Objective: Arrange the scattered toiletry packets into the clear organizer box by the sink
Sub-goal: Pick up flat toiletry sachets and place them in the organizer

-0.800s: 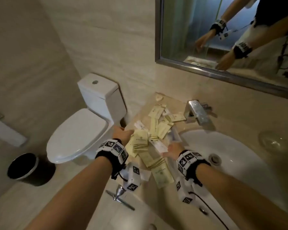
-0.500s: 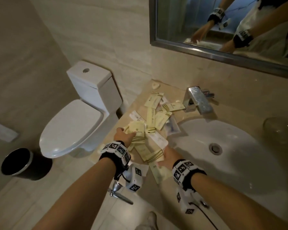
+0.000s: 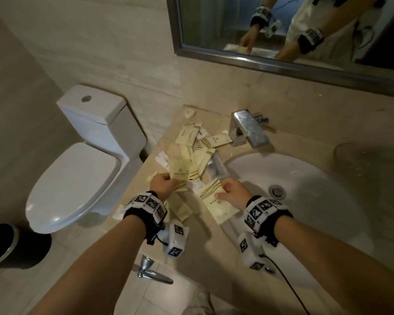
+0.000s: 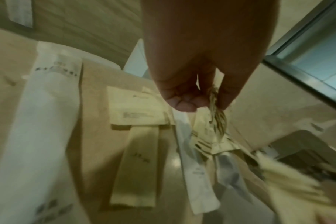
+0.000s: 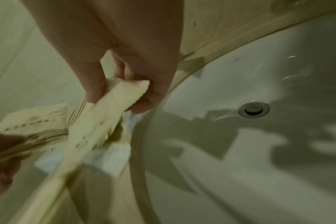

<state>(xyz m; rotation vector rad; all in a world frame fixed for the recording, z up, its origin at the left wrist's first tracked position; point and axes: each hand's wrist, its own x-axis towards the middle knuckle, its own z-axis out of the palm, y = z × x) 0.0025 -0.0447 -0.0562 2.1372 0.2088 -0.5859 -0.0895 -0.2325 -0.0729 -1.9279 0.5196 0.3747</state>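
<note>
Cream and white toiletry packets lie scattered on the beige counter left of the sink. My left hand grips a small stack of cream packets above the pile; the left wrist view shows the left hand pinching the stack's striped ends. My right hand pinches one cream packet by its edge near the basin's rim. In the right wrist view the thumb and fingers of my right hand close on that packet. I see no box-shaped organizer.
The white sink basin with its drain is at the right, with the chrome tap behind it. A clear glass object stands at the far right. A toilet and a black bin are on the left.
My right hand has picked a cream packet off the front of the pile and now holds it lifted. The left hand still holds its stack, drawn slightly nearer.
</note>
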